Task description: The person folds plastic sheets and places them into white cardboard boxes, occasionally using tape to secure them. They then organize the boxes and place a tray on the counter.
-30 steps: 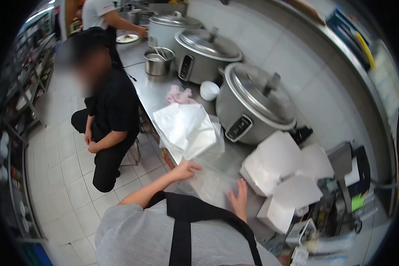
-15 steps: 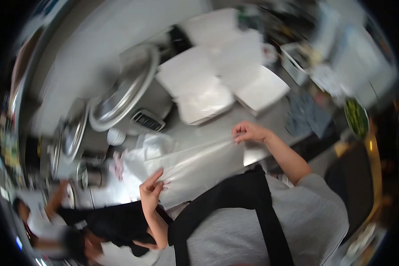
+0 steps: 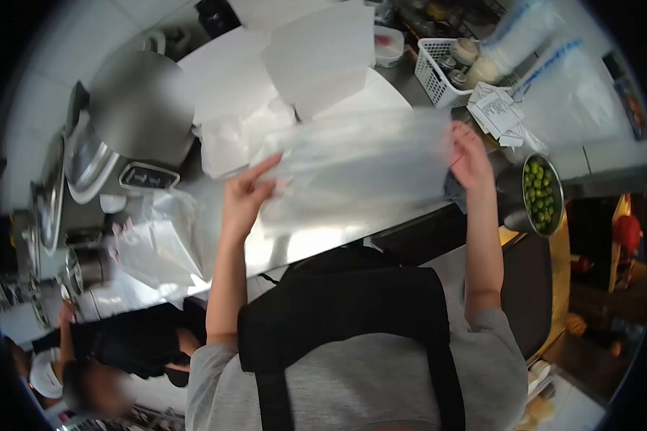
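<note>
A translucent plastic bag [image 3: 359, 172] is stretched flat between my two hands above the metal counter, smeared by motion. My left hand [image 3: 243, 197] grips its left edge between thumb and fingers. At the opposite end, my right hand [image 3: 473, 156] has its fingers closed on the bag's edge, slightly blurred. Behind the bag stand white takeout boxes [image 3: 316, 61] with their lids raised; the bag covers part of them. To the left of my left hand lies a heap of plastic bags [image 3: 162, 248].
A metal bowl of small green fruits [image 3: 543, 194] sits at the right, near paper slips [image 3: 497, 111] and a white basket [image 3: 442, 86] with jars. Lidded pots [image 3: 86, 169] line the left side. A co-worker [image 3: 144, 341] stands at lower left. The steel counter [image 3: 266, 248] has a front edge before me.
Both hands have moved forward and spread the bag wider, over the counter in front of the boxes. The camera view has shifted, bringing the bowl and basket more clearly into sight.
</note>
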Demonstrator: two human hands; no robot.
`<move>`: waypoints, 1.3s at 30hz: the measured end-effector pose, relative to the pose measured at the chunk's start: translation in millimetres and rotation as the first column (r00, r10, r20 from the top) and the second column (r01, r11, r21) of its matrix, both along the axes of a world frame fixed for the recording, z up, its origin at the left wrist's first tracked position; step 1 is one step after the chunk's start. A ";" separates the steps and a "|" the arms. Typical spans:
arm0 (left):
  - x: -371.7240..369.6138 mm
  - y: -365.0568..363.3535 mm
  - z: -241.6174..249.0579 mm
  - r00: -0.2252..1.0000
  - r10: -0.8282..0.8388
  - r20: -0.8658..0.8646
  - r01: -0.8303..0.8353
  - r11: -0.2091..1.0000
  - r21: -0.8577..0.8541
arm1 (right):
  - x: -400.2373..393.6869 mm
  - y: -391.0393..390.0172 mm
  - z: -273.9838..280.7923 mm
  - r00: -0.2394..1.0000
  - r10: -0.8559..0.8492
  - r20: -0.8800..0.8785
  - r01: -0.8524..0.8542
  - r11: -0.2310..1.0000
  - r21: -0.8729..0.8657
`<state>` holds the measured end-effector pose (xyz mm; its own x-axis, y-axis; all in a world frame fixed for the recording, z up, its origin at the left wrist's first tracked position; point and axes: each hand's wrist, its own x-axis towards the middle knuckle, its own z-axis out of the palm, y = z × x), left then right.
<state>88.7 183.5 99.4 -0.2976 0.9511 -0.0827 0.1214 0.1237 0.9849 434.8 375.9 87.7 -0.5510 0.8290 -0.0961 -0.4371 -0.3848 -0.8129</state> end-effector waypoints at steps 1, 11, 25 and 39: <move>10.5 11.2 -2.2 0.999 0.043 0.019 -0.044 0.997 0.059 | -7.4 4.0 21.8 0.998 -0.045 0.049 0.048 0.998 -0.048; 14.2 8.5 -30.4 0.967 0.236 0.099 -0.246 0.963 0.109 | -59.4 85.4 -48.4 0.708 -0.064 0.704 -0.443 0.735 0.513; -4.2 94.5 8.7 0.976 -0.151 -0.158 0.158 0.987 0.031 | 3.0 -29.8 -29.5 0.873 -0.315 0.372 0.206 0.930 0.304; -32.1 179.5 -54.0 0.863 -0.406 -0.301 0.402 0.912 -0.076 | 7.0 -54.1 -82.7 0.768 -0.456 0.450 0.390 0.890 0.237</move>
<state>56.6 363.0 45.4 0.1006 0.9930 -0.0614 0.4555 0.0089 0.8902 441.8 321.8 4.9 -0.0506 0.9896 -0.1344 -0.0729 -0.1379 -0.9878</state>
